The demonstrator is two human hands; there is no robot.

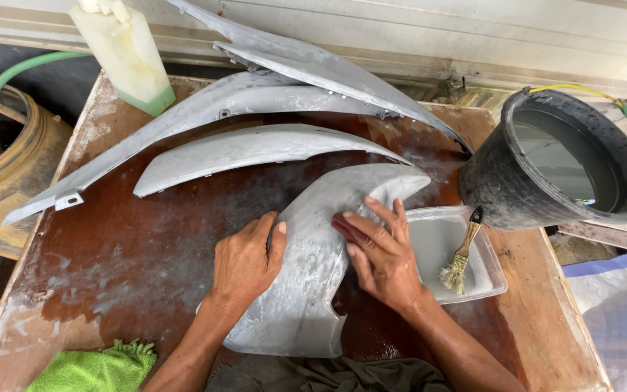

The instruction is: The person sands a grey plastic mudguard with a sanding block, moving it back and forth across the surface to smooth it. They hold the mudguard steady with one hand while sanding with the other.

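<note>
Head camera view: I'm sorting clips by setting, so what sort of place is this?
Probably a small bodywork or paint-prep workshop: grey curved panels lie on a wet wooden table, with a black bucket of water and a brush alongside.

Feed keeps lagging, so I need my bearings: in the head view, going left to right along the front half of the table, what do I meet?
Green cloth → left hand → grey curved panel → right hand holding a dark red sanding pad → clear plastic tray with a brush.

Pale plastic bottle (pixel 126 51), table's far-left corner.
</note>
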